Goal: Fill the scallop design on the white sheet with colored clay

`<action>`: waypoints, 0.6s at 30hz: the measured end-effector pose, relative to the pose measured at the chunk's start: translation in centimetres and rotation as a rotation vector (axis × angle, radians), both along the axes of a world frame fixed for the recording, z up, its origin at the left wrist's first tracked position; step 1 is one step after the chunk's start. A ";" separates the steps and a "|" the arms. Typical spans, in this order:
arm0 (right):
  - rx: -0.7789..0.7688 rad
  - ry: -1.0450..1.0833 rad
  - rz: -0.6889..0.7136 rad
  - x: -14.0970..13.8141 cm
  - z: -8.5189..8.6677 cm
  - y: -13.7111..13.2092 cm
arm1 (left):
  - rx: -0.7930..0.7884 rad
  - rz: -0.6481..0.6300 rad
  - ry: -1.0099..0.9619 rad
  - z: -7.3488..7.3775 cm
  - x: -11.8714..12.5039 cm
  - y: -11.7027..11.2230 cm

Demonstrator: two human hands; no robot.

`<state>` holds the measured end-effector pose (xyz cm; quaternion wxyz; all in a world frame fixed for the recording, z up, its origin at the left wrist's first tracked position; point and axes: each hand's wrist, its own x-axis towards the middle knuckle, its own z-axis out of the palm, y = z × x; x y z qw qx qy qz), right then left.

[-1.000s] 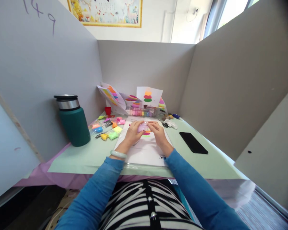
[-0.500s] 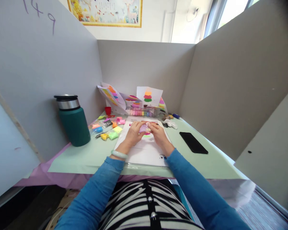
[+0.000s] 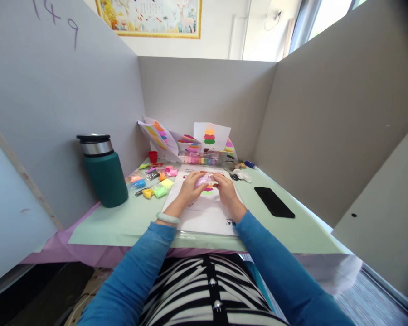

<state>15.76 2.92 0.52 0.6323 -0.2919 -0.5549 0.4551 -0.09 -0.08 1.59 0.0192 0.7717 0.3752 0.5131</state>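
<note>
My left hand (image 3: 189, 189) is closed around a small lilac packet of modelling clay (image 3: 202, 180) in clear wrapping. Fingers of my right hand (image 3: 227, 190) pinch the wrapping at the packet's right side. Both hands are over a white paper sheet (image 3: 204, 221), on which a patch of pink, yellow and green colour (image 3: 208, 189) shows between them. Exactly how the right fingertips grip is too small to make out.
Several coloured clay packets (image 3: 161, 192) lie to the left, near a green bottle (image 3: 104, 179) and a red cup (image 3: 153, 156). Painted sheets (image 3: 211, 136) and a clear pack of coloured clay (image 3: 200, 160) stand behind. A black phone (image 3: 274, 202) lies right; grey partitions (image 3: 207, 90) surround the table.
The hands have drawn slightly apart. The lilac packet has shifted a little left with my left hand, and more of the colour patch on the paper shows.
</note>
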 end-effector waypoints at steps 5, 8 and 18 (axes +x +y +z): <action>0.088 -0.064 -0.118 0.0 0.4 -0.8 | -0.299 -0.110 -0.205 0.3 0.0 0.0; 0.116 -0.042 -0.153 0.1 0.5 -0.9 | -0.486 -0.232 -0.352 0.5 0.0 -0.1; 0.022 -0.103 -0.022 0.0 0.4 -0.6 | -0.638 -0.292 -0.509 1.4 -0.4 -0.7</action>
